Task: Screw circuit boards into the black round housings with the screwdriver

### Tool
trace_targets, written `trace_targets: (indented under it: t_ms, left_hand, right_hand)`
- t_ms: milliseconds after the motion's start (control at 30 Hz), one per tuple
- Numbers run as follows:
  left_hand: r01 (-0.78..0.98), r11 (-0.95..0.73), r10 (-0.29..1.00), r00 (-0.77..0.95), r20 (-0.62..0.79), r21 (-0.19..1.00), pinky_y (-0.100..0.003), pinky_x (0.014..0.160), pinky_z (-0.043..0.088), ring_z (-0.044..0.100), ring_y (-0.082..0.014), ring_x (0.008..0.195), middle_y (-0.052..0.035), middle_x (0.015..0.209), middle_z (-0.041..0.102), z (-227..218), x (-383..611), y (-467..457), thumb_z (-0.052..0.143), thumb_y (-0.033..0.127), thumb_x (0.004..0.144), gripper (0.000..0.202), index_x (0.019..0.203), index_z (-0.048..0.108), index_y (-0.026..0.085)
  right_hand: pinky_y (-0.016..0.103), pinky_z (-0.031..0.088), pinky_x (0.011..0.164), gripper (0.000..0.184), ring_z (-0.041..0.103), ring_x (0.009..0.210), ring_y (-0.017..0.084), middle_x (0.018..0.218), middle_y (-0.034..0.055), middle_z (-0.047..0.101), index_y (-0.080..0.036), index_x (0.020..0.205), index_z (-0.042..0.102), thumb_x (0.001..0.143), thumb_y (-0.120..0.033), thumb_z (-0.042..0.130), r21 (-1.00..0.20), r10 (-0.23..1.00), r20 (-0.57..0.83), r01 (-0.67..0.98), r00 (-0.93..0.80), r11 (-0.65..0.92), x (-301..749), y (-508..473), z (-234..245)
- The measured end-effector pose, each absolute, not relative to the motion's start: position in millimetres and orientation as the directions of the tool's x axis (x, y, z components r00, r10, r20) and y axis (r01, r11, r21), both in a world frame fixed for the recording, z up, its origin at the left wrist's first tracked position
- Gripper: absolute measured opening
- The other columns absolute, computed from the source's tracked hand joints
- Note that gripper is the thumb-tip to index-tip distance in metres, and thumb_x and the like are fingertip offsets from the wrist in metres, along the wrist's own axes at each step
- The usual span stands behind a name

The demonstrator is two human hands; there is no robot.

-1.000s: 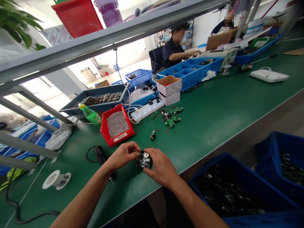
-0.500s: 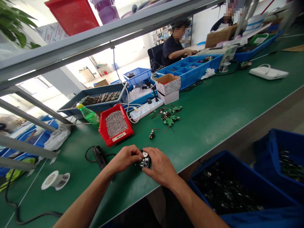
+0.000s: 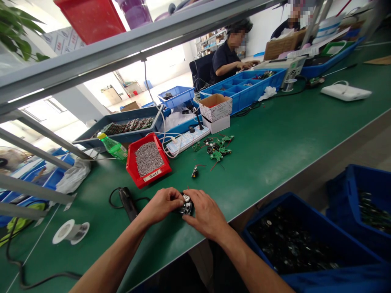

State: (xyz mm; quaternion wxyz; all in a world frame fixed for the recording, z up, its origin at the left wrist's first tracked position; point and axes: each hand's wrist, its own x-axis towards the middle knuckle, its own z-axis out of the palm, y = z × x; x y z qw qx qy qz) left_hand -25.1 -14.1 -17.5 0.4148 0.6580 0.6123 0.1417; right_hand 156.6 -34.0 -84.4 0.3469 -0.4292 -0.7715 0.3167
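Note:
Both hands meet over a small black and silver mechanism [image 3: 185, 205] near the front edge of the green table [image 3: 275, 134]. My left hand [image 3: 161, 204] has its fingers curled round the part's left side. My right hand [image 3: 206, 213] grips the right side, thumb pressed on top. A black electric screwdriver [image 3: 127, 202] with its cable lies just left of my left hand. A red bin of small screws [image 3: 148, 160] stands behind the hands. A loose small part with red wire [image 3: 195, 172] lies between the bin and my hands.
Green circuit boards [image 3: 216, 147] lie by a white power strip [image 3: 187, 140]. A green bottle [image 3: 113, 146], a grey tray [image 3: 122, 127], a cardboard box [image 3: 215, 107] and blue bins stand further back. A solder spool [image 3: 69, 231] lies left. Blue crates of parts [image 3: 302, 240] sit below right. Two people work at the far end.
The hands have stayed on the mechanism, drawing slightly closer together around it. The view has shifted a little.

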Motion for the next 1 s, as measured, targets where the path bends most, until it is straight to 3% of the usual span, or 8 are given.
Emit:
trace_targets:
  t_ms: [500,1000]
  left_hand:
    - [0.623,0.202,0.911,0.164,-0.379,0.755,-0.025,0.059,0.032,0.045,-0.0124,0.060,0.0004,0.066,0.058,-20.8,-22.5,-16.6,0.066,0.039,0.074,0.027,0.076,0.064,0.012]
    - [0.654,0.176,0.937,0.116,-0.328,0.736,-0.024,0.055,0.034,0.048,-0.0130,0.057,0.0010,0.061,0.058,-25.3,-19.8,-15.9,0.068,0.034,0.071,0.020,0.066,0.060,0.016]
  right_hand:
    - [0.045,0.044,0.101,0.063,0.053,0.117,0.027,0.129,0.0071,0.059,-0.023,0.130,0.050,0.072,-0.020,0.074,-0.790,0.879,0.274,0.429,-0.391,0.438,158.0,-34.1,-82.2]
    - [0.046,0.045,0.101,0.061,0.054,0.116,0.028,0.128,0.0084,0.060,-0.022,0.130,0.051,0.073,-0.020,0.073,-0.782,0.875,0.279,0.436,-0.394,0.446,158.1,-33.8,-81.5]
